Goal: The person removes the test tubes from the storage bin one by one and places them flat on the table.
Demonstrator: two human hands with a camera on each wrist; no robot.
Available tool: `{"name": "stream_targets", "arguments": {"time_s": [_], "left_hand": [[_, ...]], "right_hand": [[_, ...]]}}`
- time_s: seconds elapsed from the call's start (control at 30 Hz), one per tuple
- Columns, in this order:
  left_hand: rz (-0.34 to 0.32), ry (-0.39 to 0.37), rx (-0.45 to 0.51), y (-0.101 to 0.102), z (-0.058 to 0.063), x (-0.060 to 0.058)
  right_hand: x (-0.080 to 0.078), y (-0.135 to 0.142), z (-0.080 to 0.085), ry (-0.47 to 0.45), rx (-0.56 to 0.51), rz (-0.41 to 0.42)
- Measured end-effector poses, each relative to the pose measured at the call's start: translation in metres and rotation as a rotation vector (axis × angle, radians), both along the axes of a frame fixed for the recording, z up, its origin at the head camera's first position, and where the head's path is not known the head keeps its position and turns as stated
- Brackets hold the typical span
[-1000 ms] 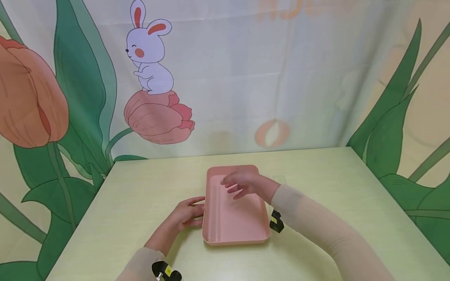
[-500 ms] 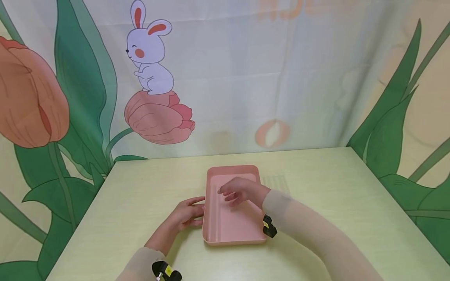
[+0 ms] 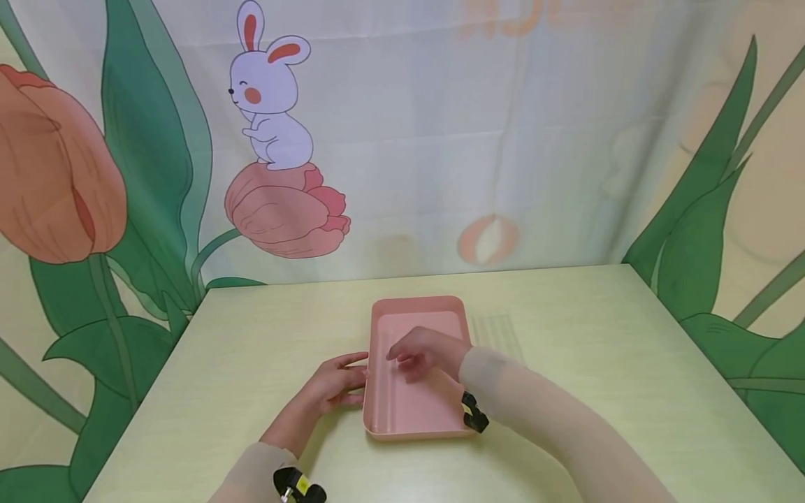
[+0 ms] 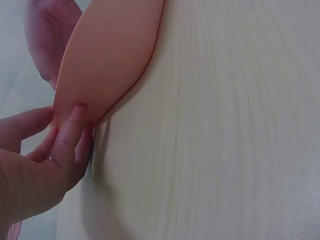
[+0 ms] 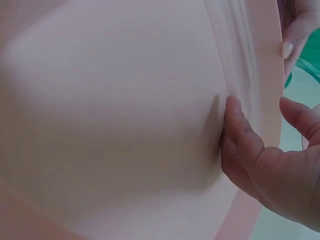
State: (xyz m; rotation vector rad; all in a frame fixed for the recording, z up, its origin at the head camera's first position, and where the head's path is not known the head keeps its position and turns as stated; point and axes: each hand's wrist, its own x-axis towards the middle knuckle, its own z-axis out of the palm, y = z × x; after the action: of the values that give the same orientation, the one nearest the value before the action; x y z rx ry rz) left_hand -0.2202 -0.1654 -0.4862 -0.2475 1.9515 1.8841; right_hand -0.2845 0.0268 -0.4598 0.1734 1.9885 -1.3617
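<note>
A shallow pink rectangular tray [image 3: 434, 412] lies lengthwise on the table, with a long raised ridge along the left part of its floor. My left hand [image 3: 338, 384] is at the tray's left side. In the left wrist view, its fingers [image 4: 70, 135] reach the outer wall, some extended against it near the rim. My right hand [image 3: 428, 353] is over the inside of the tray, palm down, fingers loosely bent toward the ridge. The right wrist view has its fingertips [image 5: 232, 107] close over the tray floor beside the ridge, with a shadow next to them and nothing between them.
Right of the tray, a faint see-through striped patch [image 3: 497, 334] shows on the pale wood-grain table [image 3: 597, 349]. Behind the table hangs a cloth [image 3: 402, 140] printed with a rabbit and tulips. Each wrist wears a small black camera [image 3: 474, 412].
My right hand has come down and slightly toward me over the tray, its fingers bending more. The striped patch has come out from behind the right arm. The left hand and tray stay put.
</note>
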Motion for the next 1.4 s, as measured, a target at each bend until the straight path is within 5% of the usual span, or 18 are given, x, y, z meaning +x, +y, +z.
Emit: {"name": "stream_targets", "arguments": {"time_s": [0.97,1.4], "left_hand": [[0.005,0.002,0.002,-0.001,-0.006,0.003],[0.002,0.001,0.013,0.000,-0.001,0.000]], "right_hand": [[0.026,-0.032,-0.010,0.235,0.150,-0.143],[0.016,-0.026,-0.008,0.154,0.018,-0.213]]}}
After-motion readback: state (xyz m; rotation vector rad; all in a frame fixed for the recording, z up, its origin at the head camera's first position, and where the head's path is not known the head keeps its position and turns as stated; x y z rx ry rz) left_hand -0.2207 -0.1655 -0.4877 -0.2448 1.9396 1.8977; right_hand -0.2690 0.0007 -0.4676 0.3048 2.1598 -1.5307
